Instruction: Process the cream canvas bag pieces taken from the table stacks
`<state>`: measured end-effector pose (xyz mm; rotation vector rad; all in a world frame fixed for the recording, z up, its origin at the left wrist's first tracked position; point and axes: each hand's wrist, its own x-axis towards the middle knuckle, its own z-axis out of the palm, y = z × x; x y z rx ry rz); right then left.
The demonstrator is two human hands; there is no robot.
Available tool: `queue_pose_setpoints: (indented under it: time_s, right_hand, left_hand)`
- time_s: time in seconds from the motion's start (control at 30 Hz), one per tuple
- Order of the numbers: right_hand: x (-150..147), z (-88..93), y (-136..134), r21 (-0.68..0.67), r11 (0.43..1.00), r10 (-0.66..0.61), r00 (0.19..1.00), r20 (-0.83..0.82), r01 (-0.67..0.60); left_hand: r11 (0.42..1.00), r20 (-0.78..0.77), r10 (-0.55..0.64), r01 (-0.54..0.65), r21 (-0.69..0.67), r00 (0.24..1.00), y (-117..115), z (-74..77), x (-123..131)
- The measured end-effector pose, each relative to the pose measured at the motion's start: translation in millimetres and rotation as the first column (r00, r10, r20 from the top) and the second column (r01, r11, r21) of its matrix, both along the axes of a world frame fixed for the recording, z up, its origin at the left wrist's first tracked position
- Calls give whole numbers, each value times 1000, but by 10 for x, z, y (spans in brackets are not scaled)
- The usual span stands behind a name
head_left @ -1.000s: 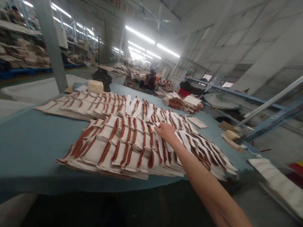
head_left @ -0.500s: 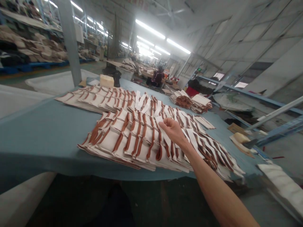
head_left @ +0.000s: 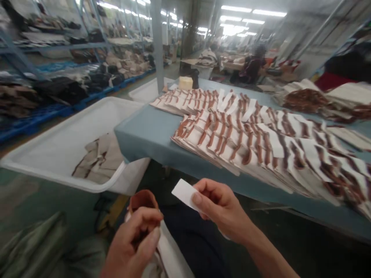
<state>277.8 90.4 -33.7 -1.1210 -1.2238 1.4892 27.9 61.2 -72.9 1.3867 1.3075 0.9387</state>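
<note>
My right hand (head_left: 218, 204) pinches a white rectangular strip (head_left: 182, 193) between thumb and fingers, in front of the table's edge. Lower left, my left hand (head_left: 135, 241) is closed on a cream fabric piece with a brown edge (head_left: 143, 200); its brown end forms an open loop above my fingers. The rest of that piece hangs down below the hand. The strip and the fabric piece are apart. On the table lie overlapping rows of similar cream pieces with brown edges (head_left: 228, 135), some with white strips (head_left: 274, 141) laid over them.
A blue-grey covered table (head_left: 145, 131) stretches across the right. Left of it stands a white bin (head_left: 58, 150) with cream pieces (head_left: 100, 158) inside. A pale yellow block (head_left: 186, 83) and a grey post (head_left: 158, 50) stand at the table's far end. Another person (head_left: 252, 67) sits further back.
My right hand has lifted off the rows and come back toward me with a white strip. My left hand has come into view with a fabric piece. The view has swung left.
</note>
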Motion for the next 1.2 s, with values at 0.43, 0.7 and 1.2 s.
queue_pose_setpoints:
  time_s: [0.43, 0.7, 1.2]
  right_hand:
    - [-292, -169, -468, -68, 986, 161, 977, 140, -153]
    - [-254, -144, -508, -38, 984, 180, 969, 169, -176]
    - [-308, -66, -537, -45, 980, 197, 971, 132, -193]
  left_hand:
    - [969, 200, -210, 230, -86, 957, -118, 249, -16]
    - [979, 135, -155, 171, -112, 979, -95, 299, 95]
    - [970, 287, -71, 133, -202, 955, -202, 102, -51]
